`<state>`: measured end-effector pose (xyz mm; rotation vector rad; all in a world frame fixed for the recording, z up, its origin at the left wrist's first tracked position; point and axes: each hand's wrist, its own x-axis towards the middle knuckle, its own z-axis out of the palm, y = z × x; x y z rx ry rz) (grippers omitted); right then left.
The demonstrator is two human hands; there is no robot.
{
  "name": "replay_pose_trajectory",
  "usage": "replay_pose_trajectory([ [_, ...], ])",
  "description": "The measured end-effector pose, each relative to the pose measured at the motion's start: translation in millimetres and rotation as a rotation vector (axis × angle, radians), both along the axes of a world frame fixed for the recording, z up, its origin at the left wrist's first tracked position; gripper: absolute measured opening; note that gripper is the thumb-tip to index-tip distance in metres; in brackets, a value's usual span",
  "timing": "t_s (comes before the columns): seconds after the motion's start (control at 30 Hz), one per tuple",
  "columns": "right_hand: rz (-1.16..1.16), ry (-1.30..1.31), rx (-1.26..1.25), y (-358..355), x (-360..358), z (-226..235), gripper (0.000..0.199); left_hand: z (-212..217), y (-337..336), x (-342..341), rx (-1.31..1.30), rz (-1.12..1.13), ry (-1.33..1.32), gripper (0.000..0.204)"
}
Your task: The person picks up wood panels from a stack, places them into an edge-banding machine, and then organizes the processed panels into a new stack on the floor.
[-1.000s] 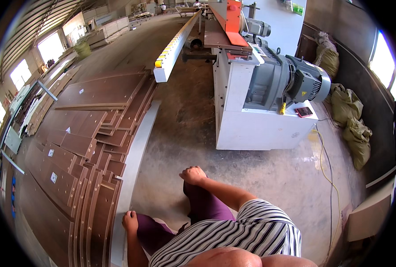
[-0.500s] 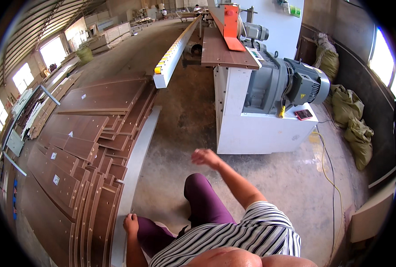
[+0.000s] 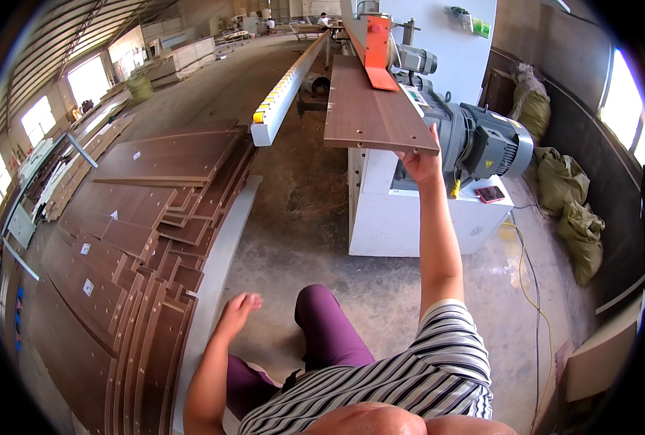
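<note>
Right hand (image 3: 422, 161): raised at full reach, fingers clamped on the near right corner of the brown panel (image 3: 374, 109), thumb under, likely to steady or draw the overhanging end.

Brown panel: long, flat, wood-grain laminate board with small drilled holes along its edges. It lies on top of the white machine (image 3: 409, 210), near end jutting past the machine body toward the person, far end under an orange guard (image 3: 377, 43).

Left hand (image 3: 237, 312): low, fingers spread apart, holding nothing; hovers just beside the pale edge strip (image 3: 221, 254) bordering the stack, perhaps for balance.

Stacked panels (image 3: 134, 239): same dark laminate, cut to many lengths, fanned in overlapping layers on the floor at the person's left; several carry small white labels.

Roller rail (image 3: 286, 87): long, white, yellow-tipped, running away beside the machine.

Grey motor (image 3: 489, 141): ribbed metal casing, bolted on the machine's right.

Sacks (image 3: 576, 210): olive, slumped along the right wall.

Floor (image 3: 308, 188): bare, dusty concrete.
</note>
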<state>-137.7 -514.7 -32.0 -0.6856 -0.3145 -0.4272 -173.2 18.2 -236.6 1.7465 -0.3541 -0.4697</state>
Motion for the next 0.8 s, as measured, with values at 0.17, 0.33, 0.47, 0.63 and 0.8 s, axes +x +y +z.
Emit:
replay_pose_trajectory([
  [0.17,0.1,0.051,0.053,-20,-2,7,0.042,115,-82,9,-0.443,-0.173,0.17,0.047],
  [0.33,-0.12,0.154,-0.108,-14,-22,5,0.029,186,-133,32,-0.799,-0.299,0.321,0.067],
  [0.47,-0.453,0.139,-0.334,-24,-25,-14,0.03,215,-176,37,-0.95,-0.182,0.529,0.08],
  [0.63,-0.037,0.339,-0.135,-14,-63,3,0.054,230,-197,14,-1.113,-0.542,0.463,0.05],
  [0.8,-0.103,0.391,-0.111,-14,-79,-17,0.068,247,-181,-28,-1.038,-0.337,0.631,0.044],
])
